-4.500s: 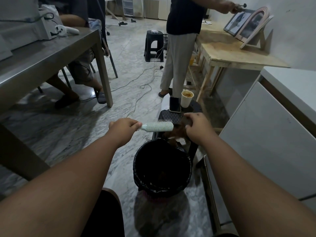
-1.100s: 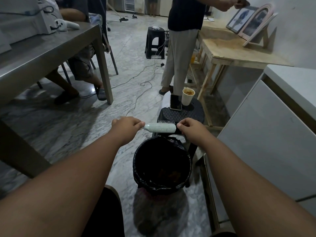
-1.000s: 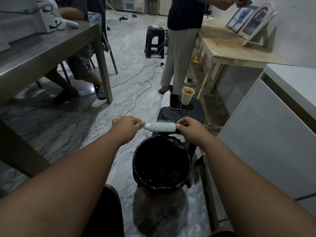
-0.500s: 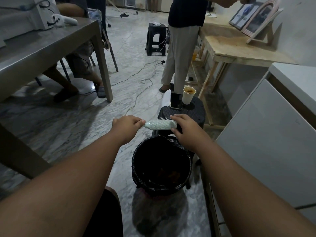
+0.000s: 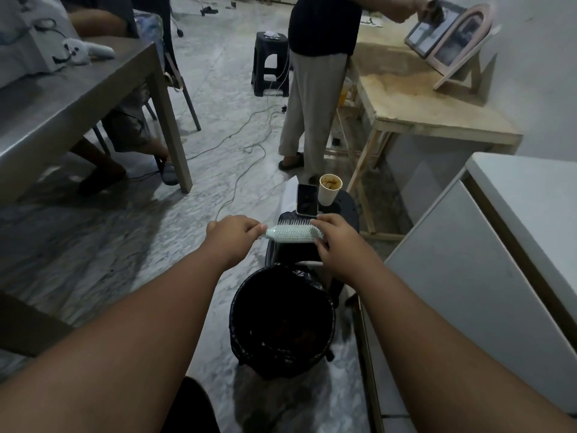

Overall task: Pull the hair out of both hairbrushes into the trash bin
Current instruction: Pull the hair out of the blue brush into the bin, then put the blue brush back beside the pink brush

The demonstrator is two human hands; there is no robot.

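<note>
While the left hand [image 5: 232, 237] grips its handle and the right hand [image 5: 338, 242] pinches the tip, the mint hairbrush [image 5: 293, 233] lies sideways, bristles up.

The left hand [image 5: 232, 237] and right hand [image 5: 338, 242] are bare, broad across the back, with short, thick fingers and softly ridged knuckles. The left forearm [image 5: 140, 339] and right forearm [image 5: 421, 339] are bare too, full and smooth, widening toward the lower edge of the view, which cuts them off. Low between them sits a rounded patch of black garment [image 5: 193, 407], seemingly over the person's leg; its cut and weave are too dim to tell.
</note>
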